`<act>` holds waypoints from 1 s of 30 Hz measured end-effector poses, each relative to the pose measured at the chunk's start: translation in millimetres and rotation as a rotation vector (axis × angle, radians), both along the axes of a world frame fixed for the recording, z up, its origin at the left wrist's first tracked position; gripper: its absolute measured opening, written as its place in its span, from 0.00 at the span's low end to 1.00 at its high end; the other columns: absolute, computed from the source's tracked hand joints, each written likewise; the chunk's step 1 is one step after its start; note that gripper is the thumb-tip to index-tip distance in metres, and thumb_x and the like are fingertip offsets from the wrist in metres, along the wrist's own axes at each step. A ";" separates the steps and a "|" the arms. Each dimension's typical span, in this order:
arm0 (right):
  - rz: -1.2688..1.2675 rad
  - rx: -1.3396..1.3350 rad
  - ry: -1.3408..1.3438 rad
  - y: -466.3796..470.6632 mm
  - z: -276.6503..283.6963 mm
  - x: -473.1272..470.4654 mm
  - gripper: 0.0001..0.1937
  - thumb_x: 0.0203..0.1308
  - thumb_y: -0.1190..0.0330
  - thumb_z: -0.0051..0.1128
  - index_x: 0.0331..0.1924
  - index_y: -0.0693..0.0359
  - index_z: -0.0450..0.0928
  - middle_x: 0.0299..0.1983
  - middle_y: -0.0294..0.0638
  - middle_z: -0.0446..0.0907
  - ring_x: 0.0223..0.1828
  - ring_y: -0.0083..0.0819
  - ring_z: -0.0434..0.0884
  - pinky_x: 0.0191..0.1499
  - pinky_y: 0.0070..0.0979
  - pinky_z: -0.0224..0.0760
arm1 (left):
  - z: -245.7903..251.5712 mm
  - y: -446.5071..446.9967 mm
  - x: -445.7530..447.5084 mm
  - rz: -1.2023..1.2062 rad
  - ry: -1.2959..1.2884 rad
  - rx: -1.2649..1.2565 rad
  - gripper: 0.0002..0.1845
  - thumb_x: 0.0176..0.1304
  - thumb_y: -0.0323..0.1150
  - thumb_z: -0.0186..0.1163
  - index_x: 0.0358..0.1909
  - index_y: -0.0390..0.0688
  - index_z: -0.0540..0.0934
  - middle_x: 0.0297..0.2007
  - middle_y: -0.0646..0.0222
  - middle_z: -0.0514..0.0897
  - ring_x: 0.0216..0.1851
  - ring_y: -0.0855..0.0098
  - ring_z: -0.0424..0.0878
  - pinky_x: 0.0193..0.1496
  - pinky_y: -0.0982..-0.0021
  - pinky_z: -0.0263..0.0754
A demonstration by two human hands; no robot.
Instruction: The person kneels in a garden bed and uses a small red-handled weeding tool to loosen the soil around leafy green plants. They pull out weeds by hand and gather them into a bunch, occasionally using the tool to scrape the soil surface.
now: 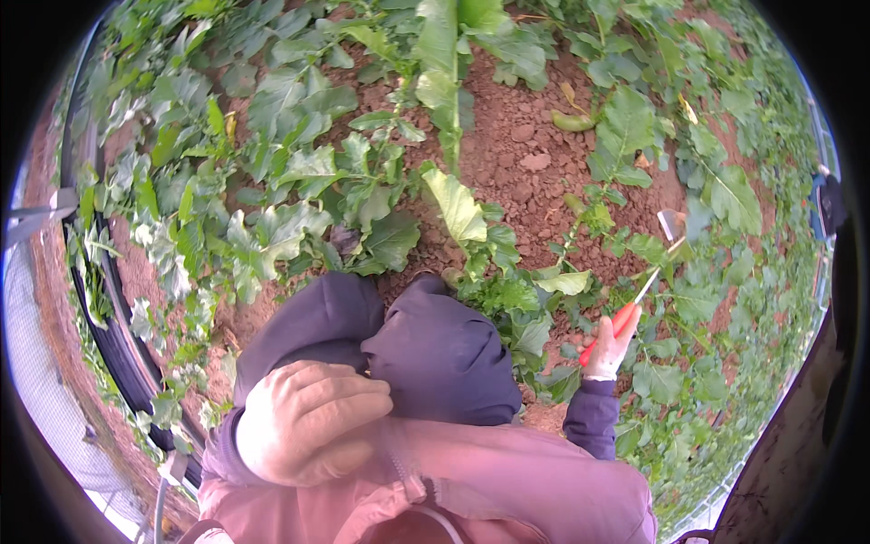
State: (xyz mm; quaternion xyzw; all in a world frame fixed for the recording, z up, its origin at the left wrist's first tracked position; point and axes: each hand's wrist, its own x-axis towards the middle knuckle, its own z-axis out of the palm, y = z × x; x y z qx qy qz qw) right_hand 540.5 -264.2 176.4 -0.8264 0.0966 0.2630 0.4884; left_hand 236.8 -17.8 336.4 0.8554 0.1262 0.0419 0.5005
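Note:
My right hand, in a pale glove, grips the red handle of a small hand hoe. The tool's thin metal shaft points away from me, and its flat blade sits among leaves at the edge of bare soil. In front of my chest, over my lap, is my left hand, its fingers bent and side by side. The palm side is hidden, so I cannot tell whether it holds anything. Lobed leafy plants grow just beyond my knees.
Reddish, crumbly soil shows between the plants. A green root pokes out near a large leaf. Black piping or edging runs along the left, beside pale netting. A blue and dark object stands far right.

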 end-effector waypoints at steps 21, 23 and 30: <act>0.794 0.876 0.086 110.7 170.8 -143.7 0.32 0.58 0.76 0.45 0.66 0.56 0.46 0.24 0.38 0.68 0.14 0.21 0.66 0.17 0.18 0.65 | 16.0 -66.4 -126.8 1.116 -0.657 -0.104 0.20 0.66 0.38 0.49 0.51 0.31 0.71 0.43 0.56 0.80 0.41 0.67 0.80 0.49 0.67 0.74; 0.842 0.901 0.064 116.4 183.4 -162.9 0.29 0.59 0.75 0.47 0.64 0.59 0.49 0.28 0.38 0.68 0.19 0.19 0.68 0.20 0.16 0.67 | 24.8 -75.9 -154.3 1.165 -0.663 -0.129 0.20 0.67 0.38 0.48 0.51 0.31 0.71 0.43 0.55 0.80 0.41 0.67 0.80 0.47 0.67 0.75; 1.060 1.225 -0.044 149.0 194.1 -243.3 0.28 0.61 0.70 0.48 0.63 0.65 0.51 0.33 0.38 0.73 0.26 0.20 0.73 0.31 0.18 0.72 | 8.6 -105.2 -149.9 0.780 -0.510 -0.473 0.29 0.62 0.44 0.56 0.58 0.36 0.66 0.51 0.60 0.75 0.52 0.69 0.73 0.54 0.68 0.69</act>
